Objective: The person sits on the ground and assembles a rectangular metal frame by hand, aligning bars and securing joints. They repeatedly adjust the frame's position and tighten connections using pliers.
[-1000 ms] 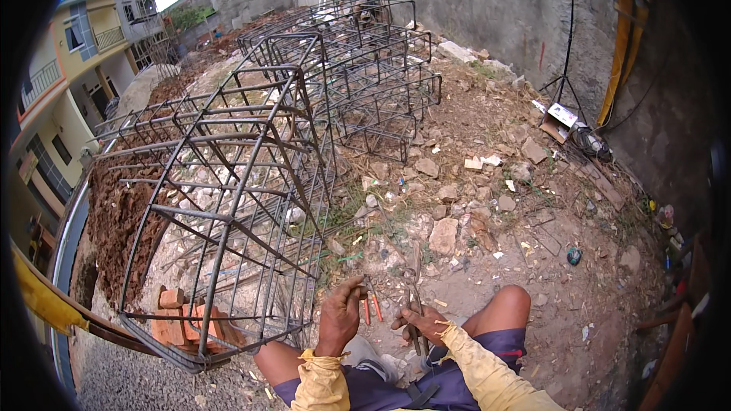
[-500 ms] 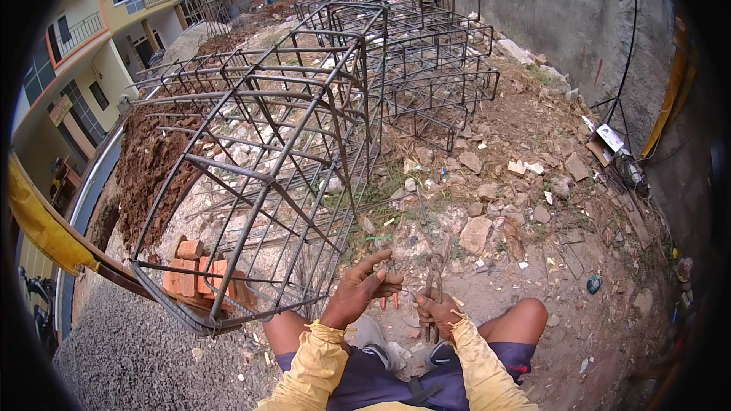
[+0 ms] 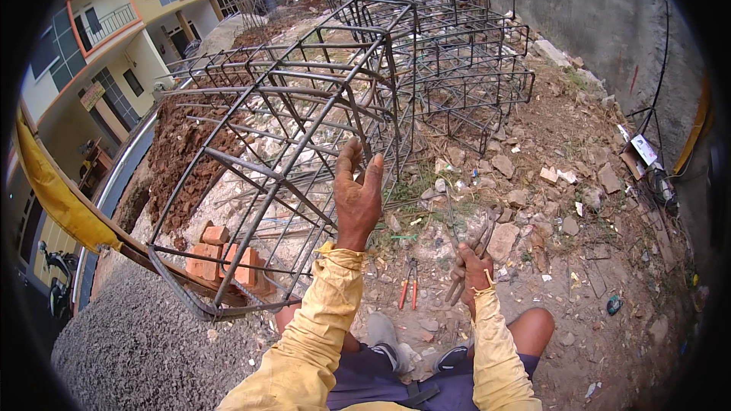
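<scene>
My left hand (image 3: 358, 205) is raised beside the near cage of steel reinforcing bars (image 3: 272, 180), thumb and fingers apart, with nothing visible in it. Bars pass close behind its fingertips; whether it touches them I cannot tell. In my right hand (image 3: 474, 270) is a pair of dark metal pincers (image 3: 484, 234), held over the ground in front of my right knee. A thin wire or rod (image 3: 451, 209) runs up from near that fist; whether it is held too is unclear. Between my hands, pliers with orange handles (image 3: 409, 289) lie on the dirt.
More rebar cages (image 3: 464, 53) stand farther back. Red bricks (image 3: 204, 265) sit under the near cage's end, by a gravel heap (image 3: 129, 342). Broken stones (image 3: 502, 242) litter the ground to the right. A concrete wall (image 3: 579, 23) rises behind; a yellow cover (image 3: 61, 198) hangs at left.
My hands, close together before, have moved apart. The left went up toward the cage and its fingers spread; the right moved right with the pincers. The view has shifted, baring the orange-handled pliers.
</scene>
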Demonstrator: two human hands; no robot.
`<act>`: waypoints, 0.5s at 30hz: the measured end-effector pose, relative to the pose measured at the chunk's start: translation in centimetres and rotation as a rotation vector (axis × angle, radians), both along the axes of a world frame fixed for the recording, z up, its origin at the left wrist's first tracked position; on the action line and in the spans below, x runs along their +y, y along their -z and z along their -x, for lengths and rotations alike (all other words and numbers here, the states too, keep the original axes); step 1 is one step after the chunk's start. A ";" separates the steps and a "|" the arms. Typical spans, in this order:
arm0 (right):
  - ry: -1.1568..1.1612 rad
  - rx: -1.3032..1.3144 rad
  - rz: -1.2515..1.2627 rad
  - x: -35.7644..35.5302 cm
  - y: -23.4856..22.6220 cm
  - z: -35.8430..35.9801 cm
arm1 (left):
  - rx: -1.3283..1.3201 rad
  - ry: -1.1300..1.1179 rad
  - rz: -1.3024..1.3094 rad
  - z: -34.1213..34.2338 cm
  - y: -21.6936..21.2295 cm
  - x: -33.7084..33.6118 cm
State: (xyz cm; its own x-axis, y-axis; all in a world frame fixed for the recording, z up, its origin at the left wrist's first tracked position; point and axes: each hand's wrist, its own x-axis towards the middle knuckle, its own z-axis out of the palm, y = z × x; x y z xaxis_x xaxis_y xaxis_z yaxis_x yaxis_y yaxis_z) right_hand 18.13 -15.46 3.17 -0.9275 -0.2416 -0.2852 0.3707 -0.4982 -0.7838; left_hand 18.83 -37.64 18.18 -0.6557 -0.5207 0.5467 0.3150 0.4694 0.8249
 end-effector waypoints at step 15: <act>0.034 0.327 0.019 -2.7 -6.0 5.5 | 0.095 -0.141 0.129 7.7 -2.0 -6.2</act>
State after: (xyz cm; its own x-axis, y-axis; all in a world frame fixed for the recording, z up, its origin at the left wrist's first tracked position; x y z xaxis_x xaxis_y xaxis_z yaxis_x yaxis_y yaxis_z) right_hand 12.60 -18.13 9.22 -0.9769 -0.2111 0.0335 0.0837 -0.5220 -0.8489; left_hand 11.17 -43.86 20.18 -0.5238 -0.5250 0.6708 0.3124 0.6142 0.7247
